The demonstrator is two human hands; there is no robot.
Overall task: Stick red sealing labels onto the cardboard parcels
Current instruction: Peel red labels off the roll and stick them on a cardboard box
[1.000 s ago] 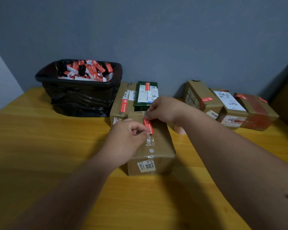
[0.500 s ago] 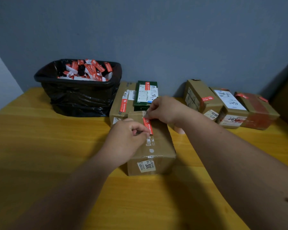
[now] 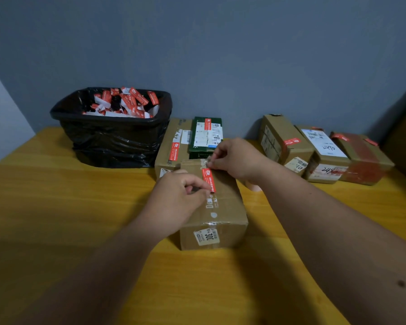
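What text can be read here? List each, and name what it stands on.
"300": white sticker on the front of the near parcel.
Handwritten digits, perhaps "245": front of a parcel at right.
Red label, held by both hands: print too small.
Other shipping labels: blurred.

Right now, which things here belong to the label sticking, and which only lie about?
In the job:
- red sealing label, pinched at both ends
- cardboard parcel under it
- left hand
- right hand

Lying about:
- black bin with label scraps
- green box
- three labelled parcels on the right
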